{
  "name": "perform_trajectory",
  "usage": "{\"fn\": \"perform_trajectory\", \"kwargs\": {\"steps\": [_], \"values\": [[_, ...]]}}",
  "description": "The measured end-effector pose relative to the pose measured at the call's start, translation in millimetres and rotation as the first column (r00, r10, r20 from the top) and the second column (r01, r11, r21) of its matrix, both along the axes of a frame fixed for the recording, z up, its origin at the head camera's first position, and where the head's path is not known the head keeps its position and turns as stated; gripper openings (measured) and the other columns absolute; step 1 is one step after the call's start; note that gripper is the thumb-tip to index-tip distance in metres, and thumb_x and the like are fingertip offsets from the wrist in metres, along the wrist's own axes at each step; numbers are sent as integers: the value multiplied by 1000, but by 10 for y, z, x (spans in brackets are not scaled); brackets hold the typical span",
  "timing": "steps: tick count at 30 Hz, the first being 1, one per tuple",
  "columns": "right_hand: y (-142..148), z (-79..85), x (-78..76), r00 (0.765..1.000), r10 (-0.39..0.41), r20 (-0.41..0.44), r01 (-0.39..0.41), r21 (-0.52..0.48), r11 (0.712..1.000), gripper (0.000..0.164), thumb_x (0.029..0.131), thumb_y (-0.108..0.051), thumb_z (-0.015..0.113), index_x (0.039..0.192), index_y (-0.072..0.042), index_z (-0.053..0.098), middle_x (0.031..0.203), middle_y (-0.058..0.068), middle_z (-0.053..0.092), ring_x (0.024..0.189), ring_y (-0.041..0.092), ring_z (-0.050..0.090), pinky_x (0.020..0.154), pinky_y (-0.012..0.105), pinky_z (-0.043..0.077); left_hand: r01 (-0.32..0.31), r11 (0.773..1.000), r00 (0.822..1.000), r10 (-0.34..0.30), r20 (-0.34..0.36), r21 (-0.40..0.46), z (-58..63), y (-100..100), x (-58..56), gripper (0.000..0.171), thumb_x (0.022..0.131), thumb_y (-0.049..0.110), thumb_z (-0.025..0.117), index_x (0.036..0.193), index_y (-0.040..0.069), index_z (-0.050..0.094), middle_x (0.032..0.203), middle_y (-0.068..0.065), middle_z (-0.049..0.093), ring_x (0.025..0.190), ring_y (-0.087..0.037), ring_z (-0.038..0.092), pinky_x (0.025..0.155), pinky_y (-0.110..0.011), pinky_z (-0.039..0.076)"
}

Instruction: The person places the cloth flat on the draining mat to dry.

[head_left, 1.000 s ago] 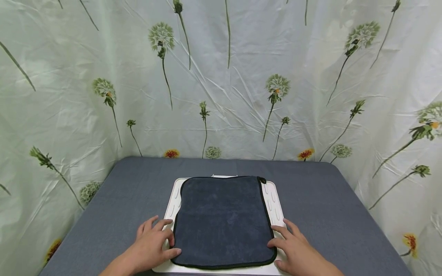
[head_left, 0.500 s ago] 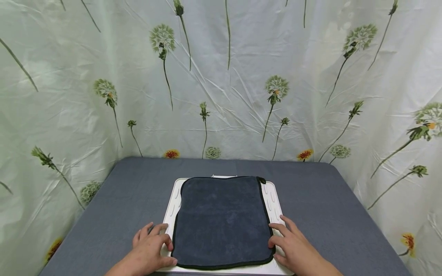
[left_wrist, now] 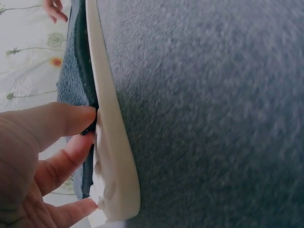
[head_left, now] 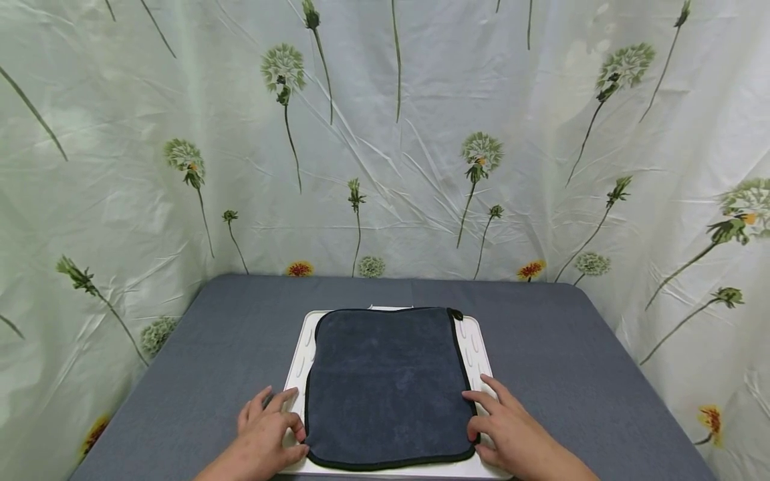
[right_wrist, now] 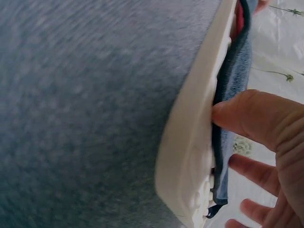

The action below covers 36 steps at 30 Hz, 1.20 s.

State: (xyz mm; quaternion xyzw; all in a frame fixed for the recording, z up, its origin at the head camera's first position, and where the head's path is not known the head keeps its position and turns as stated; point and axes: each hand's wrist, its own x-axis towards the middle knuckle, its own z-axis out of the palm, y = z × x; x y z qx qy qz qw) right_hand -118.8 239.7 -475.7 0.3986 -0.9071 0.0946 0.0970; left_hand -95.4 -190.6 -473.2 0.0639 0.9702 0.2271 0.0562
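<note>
A dark blue cloth with black trim and a small loop at its far right corner lies flat over a white plastic board with raised oval bumps. My left hand pinches the cloth's near left corner between thumb and index finger, the other fingers spread over the board's edge. At the near right corner, my right hand pinches the black trim the same way; its other fingers reach out over the cloth's side. In the right wrist view the thumb presses the trim, while the index fingertip is hidden.
The board rests on a table with a grey-blue cover. Behind and at both sides hangs a pale curtain printed with dandelions. The board's near rim runs close to the left thumb.
My left hand has shifted down and slightly right, and its thumb and index finger have come together on the cloth's corner. My right hand has moved slightly inward and closed on the trim.
</note>
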Motion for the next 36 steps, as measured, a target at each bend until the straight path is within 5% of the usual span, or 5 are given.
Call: {"fn": "perform_trajectory", "kwargs": {"steps": [9, 18, 21, 29, 36], "values": [[-34, -74, -33, 973, 67, -221, -64, 20, 998, 31, 67, -22, 88, 73, -37, 61, 129, 9, 67, 127, 47, 57, 94, 56, 54, 1, 998, 998, 3, -60, 60, 6, 7, 36, 36, 67, 27, 90, 61, 34, 56, 145, -16, 57, 140, -61, 31, 105, -79, 21], [5, 50, -8, 997, -16, 79, 8, 101, 995, 31, 74, -16, 81, 83, -40, 62, 145, 11, 58, 140, 50, 44, 98, 65, 49, -14, 997, 996, 21, -89, 76, 11, -22, 68, 32, 70, 29, 88, 64, 34, 57, 145, -17, 58, 139, -61, 33, 104, -79, 22], [-9, 42, -24, 998, -4, 58, -3, 121, 993, 29, 73, -19, 82, 81, -39, 63, 143, 11, 59, 139, 49, 45, 98, 64, 49, -16, 997, 994, 24, -103, 80, 17, -31, 69, 32, 71, 30, 87, 64, 34, 56, 144, -16, 59, 139, -60, 34, 104, -79, 23], [-33, -68, -63, 982, 75, -174, -60, 90, 994, 30, 65, -25, 86, 71, -36, 59, 130, 8, 67, 131, 45, 54, 94, 56, 54, -12, 990, 992, 30, -125, 138, 38, -55, 72, 31, 71, 26, 85, 64, 34, 56, 142, -16, 60, 138, -62, 33, 102, -80, 22], [16, -18, 9, 997, 62, -48, -61, 20, 998, 32, 76, -21, 82, 77, -40, 57, 134, 6, 65, 131, 46, 54, 95, 58, 53, -21, 987, 994, 38, -104, 158, 48, -93, 79, 30, 70, 24, 85, 64, 32, 56, 141, -17, 61, 139, -62, 29, 103, -79, 18]]}}
